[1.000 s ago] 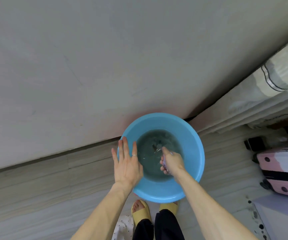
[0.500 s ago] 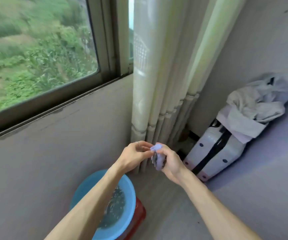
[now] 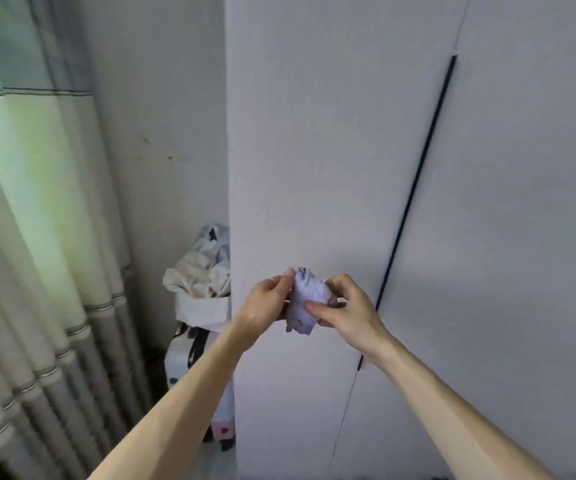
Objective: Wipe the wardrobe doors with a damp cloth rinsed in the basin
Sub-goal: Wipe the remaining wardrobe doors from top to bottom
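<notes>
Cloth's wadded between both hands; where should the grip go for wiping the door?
Probably grip the cloth at its bunched middle, from your side, palm toward the door. It is crumpled, pinched between the left hand and right hand, lower edge hanging loose; that leaves its far face free to wipe.

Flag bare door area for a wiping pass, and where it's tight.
Free: left door panel above the cloth, between its left edge and the dark handle strip; right panel beyond the strip. Tight: gap left of that panel, filled by suitcase and clothes pile beside the curtain.
</notes>
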A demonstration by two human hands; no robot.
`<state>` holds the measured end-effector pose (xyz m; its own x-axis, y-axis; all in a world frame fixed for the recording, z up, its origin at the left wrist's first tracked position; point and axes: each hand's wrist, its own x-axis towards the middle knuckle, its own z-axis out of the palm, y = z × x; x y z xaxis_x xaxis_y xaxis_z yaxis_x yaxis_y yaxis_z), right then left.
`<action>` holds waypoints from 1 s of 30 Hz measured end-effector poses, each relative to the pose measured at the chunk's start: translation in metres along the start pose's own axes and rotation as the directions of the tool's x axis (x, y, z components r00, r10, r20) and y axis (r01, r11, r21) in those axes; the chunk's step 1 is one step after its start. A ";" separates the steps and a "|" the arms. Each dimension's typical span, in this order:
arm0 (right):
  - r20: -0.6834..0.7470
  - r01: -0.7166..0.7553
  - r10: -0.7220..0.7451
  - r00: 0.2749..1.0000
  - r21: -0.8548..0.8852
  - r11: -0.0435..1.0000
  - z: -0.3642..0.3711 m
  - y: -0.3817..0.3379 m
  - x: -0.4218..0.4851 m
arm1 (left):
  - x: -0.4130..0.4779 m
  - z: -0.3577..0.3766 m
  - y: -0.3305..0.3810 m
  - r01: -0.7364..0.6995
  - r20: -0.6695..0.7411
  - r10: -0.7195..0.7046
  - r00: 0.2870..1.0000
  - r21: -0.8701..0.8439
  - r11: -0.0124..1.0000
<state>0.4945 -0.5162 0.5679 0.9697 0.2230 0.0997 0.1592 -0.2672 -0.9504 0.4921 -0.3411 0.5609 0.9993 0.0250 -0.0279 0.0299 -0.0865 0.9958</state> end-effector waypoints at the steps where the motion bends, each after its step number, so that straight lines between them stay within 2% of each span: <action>1: -0.046 0.012 -0.012 0.999 -0.011 1.000 -0.030 0.005 0.000 | 0.007 0.027 0.011 -0.006 0.068 0.006 0.998 -0.004 1.000; 3: -0.147 0.017 -0.025 0.989 -0.053 0.998 -0.095 0.016 -0.003 | 0.022 0.083 0.032 -0.073 0.200 0.067 0.978 0.023 0.997; 5: -0.203 -0.011 0.001 0.979 -0.049 0.999 -0.158 0.025 -0.011 | 0.038 0.138 0.050 -0.157 0.268 0.133 0.954 0.070 0.985; 9: -0.127 -0.084 0.118 0.985 0.243 0.966 -0.241 0.032 -0.022 | 0.068 0.212 0.080 -0.275 0.279 0.217 0.936 0.192 0.942; 12: -0.085 -0.085 0.105 0.991 0.213 0.973 -0.281 0.032 -0.022 | 0.085 0.250 0.100 -0.352 0.320 0.263 0.910 0.262 0.898; 17: -0.211 -0.030 0.115 0.971 0.367 0.930 -0.336 0.034 -0.002 | 0.122 0.311 0.130 -0.510 0.428 0.341 0.837 0.383 0.770; 21: -0.414 0.080 0.111 0.903 0.418 0.905 -0.373 0.033 0.024 | 0.159 0.354 0.154 -0.559 0.396 0.431 0.811 0.307 0.770; 25: -0.666 0.157 0.045 0.744 0.241 0.958 -0.421 0.030 0.057 | 0.198 0.395 0.181 -0.539 0.383 0.433 0.816 0.233 0.809; 26: -0.674 0.164 0.041 0.738 0.237 0.958 -0.436 0.030 0.063 | 0.205 0.405 0.186 -0.540 0.391 0.432 0.812 0.225 0.811; 27: -0.644 0.184 0.041 0.764 0.278 0.943 -0.449 0.030 0.068 | 0.212 0.414 0.192 -0.542 0.400 0.434 0.807 0.211 0.814; 29: -0.555 0.215 0.078 0.828 0.442 0.871 -0.473 0.032 0.075 | 0.226 0.432 0.199 -0.515 0.389 0.431 0.814 0.138 0.846; 30: -0.542 0.222 0.105 0.834 0.503 0.835 -0.483 0.034 0.077 | 0.232 0.439 0.203 -0.491 0.383 0.427 0.819 0.084 0.867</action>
<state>0.6645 -0.9610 0.6852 0.9257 -0.3500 0.1435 0.2551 0.2977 -0.9199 0.7396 -0.7903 0.7179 0.8400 -0.3975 0.3694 -0.4632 -0.1706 0.8697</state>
